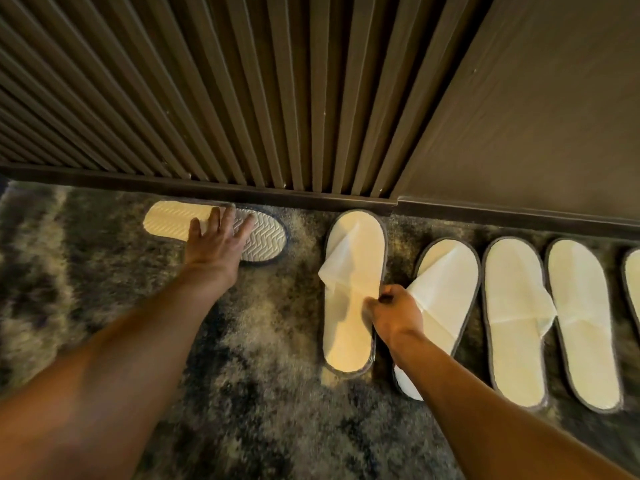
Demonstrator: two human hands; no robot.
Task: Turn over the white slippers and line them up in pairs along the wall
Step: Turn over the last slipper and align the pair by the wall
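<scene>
Six white slippers show on the rug, counting a sliver cut off at the right edge. Five lie face up with toes toward the wall; one lies sole up, lengthwise along the baseboard, its zigzag tread showing.

The left hand rests flat on the sole-up slipper, fingers spread across its middle and covering part of the tread. That slipper sits at the far left, well apart from the others.

The right hand pinches the right edge of the first upright slipper, at the loose strap, thumb and fingertips closed on the fabric. The strap is folded up and leftward. This slipper's toe nearly touches the baseboard.

Just beside it, the second slipper is tilted, its heel partly hidden under the right wrist and forearm. The third and fourth lie side by side, touching, straps overlapping at the middle; they sit a little back from the baseboard.

The wall is ribbed dark slats on the left and a plain dark panel on the right. The rug is shaggy, mottled grey and cream.
</scene>
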